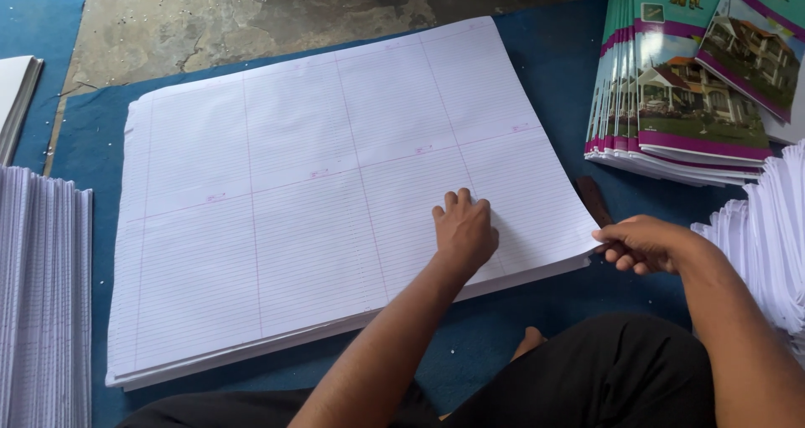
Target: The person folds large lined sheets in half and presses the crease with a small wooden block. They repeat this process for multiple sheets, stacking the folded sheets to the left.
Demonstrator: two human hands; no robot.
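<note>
Right grip (641, 243) pinching near right corner of ruled paper stack (335, 193); left grip (464, 229) pressing flat, fingers curled, holding nothing. Lying on blue mat (537, 59). Handling: likely thin, floppy sheets, heavy together, sliding easily; lifting best at corner. Lying beside: colourful covers (679, 101).

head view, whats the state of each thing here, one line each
ruled sheet stack: flat on the blue mat, right corner lifted
left hand: pressing on the top sheet
right hand: fingers pinching the lifted corner
printed covers: fanned pile
folded white sheets: stacked, untouched
</note>
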